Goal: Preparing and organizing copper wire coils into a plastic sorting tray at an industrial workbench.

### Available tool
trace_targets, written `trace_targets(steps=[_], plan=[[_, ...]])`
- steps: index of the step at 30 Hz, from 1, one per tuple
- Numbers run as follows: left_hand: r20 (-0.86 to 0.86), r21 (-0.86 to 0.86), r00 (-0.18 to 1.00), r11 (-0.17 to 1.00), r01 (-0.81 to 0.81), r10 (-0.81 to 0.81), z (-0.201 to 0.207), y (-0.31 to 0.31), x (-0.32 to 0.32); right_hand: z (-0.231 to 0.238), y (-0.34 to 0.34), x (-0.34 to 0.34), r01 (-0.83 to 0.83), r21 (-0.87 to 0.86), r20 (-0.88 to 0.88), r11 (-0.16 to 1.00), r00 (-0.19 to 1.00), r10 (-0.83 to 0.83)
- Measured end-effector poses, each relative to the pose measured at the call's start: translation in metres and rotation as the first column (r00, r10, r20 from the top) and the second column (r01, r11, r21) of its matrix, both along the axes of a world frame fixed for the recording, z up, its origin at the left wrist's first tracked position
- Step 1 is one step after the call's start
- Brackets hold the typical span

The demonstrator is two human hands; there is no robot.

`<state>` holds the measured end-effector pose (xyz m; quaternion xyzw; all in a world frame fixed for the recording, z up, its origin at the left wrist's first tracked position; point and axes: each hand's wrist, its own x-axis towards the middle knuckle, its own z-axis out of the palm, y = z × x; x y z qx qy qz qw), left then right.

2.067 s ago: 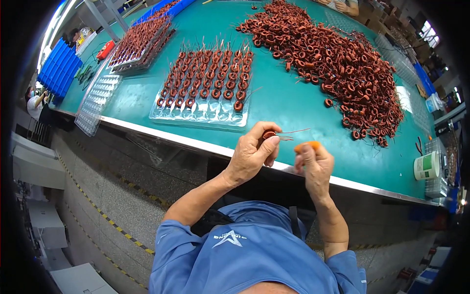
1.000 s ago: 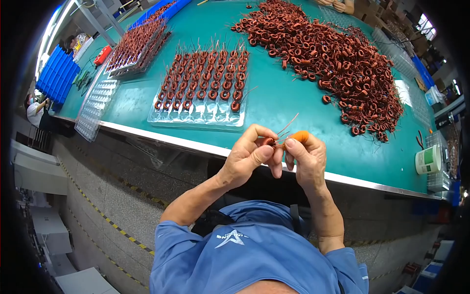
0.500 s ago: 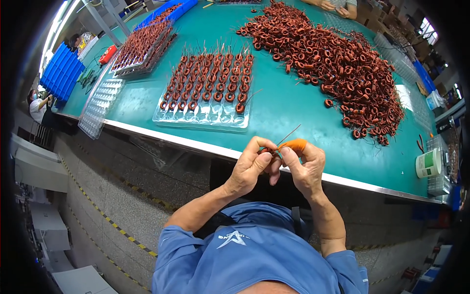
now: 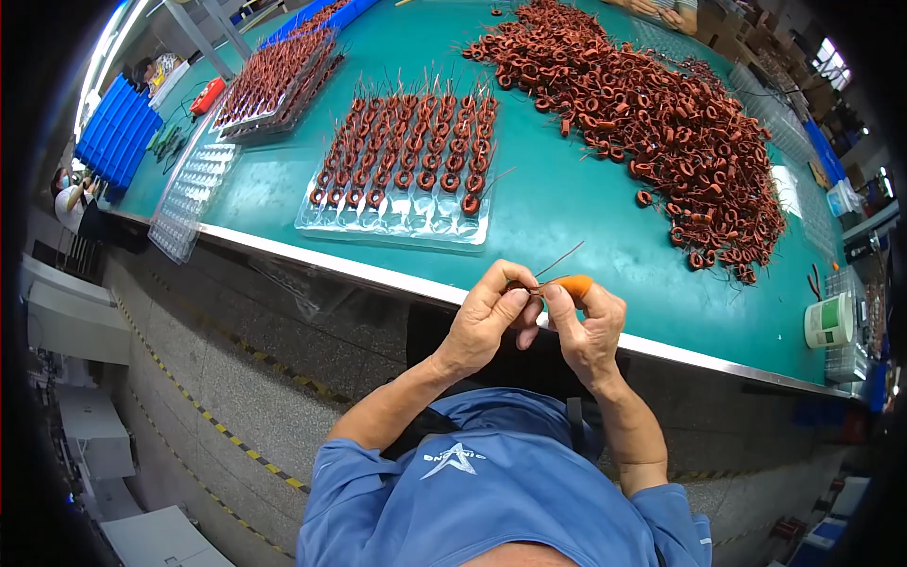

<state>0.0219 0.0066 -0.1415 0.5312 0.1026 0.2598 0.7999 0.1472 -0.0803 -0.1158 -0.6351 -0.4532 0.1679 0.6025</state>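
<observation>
Just off the table's near edge, my left hand (image 4: 477,323) is closed around a small copper-wound ring coil (image 4: 516,285), mostly hidden by the fingers. One thin wire lead (image 4: 564,257) sticks up from it to the right. My right hand (image 4: 593,335) wears an orange finger cover (image 4: 574,284) on its index finger. Its thumb and index finger pinch at the coil's wire beside the left fingertips. Ahead and to the left lies a clear plastic tray (image 4: 397,227) with rows of upright coils (image 4: 406,142); pockets along its near side hold none.
A large heap of loose coils (image 4: 652,123) covers the right of the green table (image 4: 557,208). Stacked full trays (image 4: 274,85), an unfilled tray (image 4: 196,194) and a blue crate (image 4: 118,137) are at left. A white tub (image 4: 829,321) stands far right. Another person's hands (image 4: 657,11) rest across the table.
Both hands stay together at the coil, with slight finger movement at the wire. The table scene shifts slightly in view.
</observation>
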Motion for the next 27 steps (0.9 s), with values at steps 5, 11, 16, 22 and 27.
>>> trace_targets(steps=[5, 11, 16, 22, 27], plan=[[0.184, -0.305, 0.983, 0.952, 0.031, 0.027, 0.003, 0.004, -0.003, -0.011, -0.003, 0.002, 0.035, -0.001, -0.366, 0.999, 0.93, -0.033], [0.096, -0.266, 0.995, 0.964, 0.024, 0.002, 0.004, 0.009, -0.009, -0.012, 0.003, 0.004, -0.083, 0.096, -0.489, 0.992, 0.864, 0.12], [0.046, -0.19, 0.999, 0.981, 0.033, -0.025, 0.004, 0.003, -0.006, -0.015, 0.009, 0.003, -0.096, 0.05, -0.445, 0.994, 0.889, 0.109], [0.036, -0.21, 0.999, 0.977, -0.016, 0.024, 0.001, 0.005, -0.014, -0.013, 0.019, -0.004, 0.049, 0.158, 0.062, 0.986, 0.996, -0.059], [0.044, -0.265, 0.999, 0.964, 0.004, 0.008, 0.001, 0.006, -0.014, -0.01, 0.019, -0.002, 0.001, 0.156, 0.19, 0.988, 0.981, -0.031]])
